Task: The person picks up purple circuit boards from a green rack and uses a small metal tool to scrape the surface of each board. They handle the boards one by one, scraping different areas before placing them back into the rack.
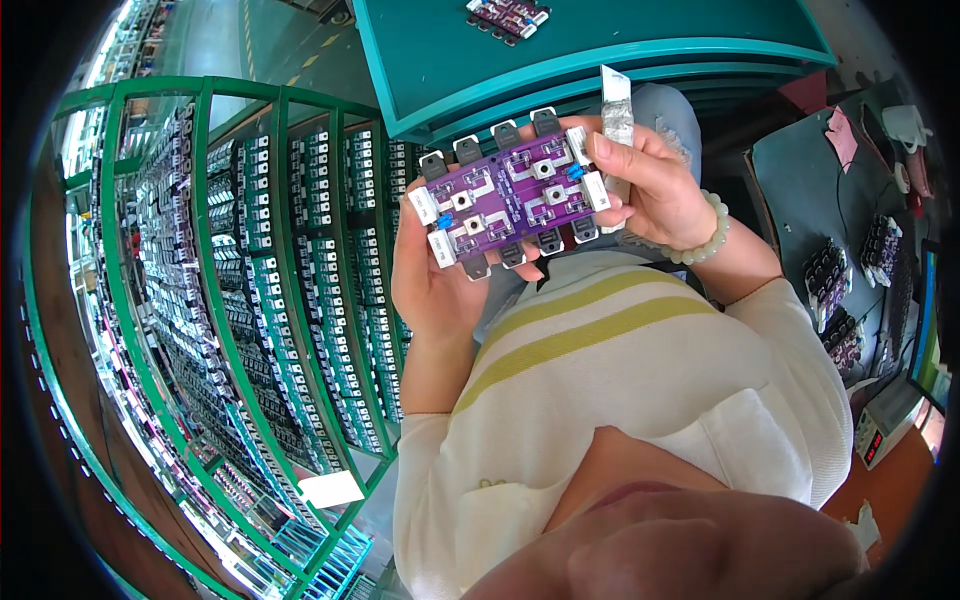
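A purple circuit board (pixel 497 208) is held up in front of my chest, tilted slightly. Black tabs with holes stick out along its two long sides, and white blocks and small blue parts sit at both ends. My left hand (pixel 437 285) is closed around the board's left end, with fingers underneath. At the other end, my right hand (pixel 662 185) grips the board. The same hand also keeps a flat blade-like strip (pixel 618 115), wrapped in greyish tape with a slanted bare tip, upright under its thumb. Some right fingers are hidden behind these things.
Beyond my hands stands a teal workbench (pixel 600 25) with another purple board (pixel 508 18) on it. A green rack (pixel 205 230) on the left holds many rows of boards. To the right, several boards (pixel 828 280) lie on a dark surface near a digital-display device (pixel 888 425).
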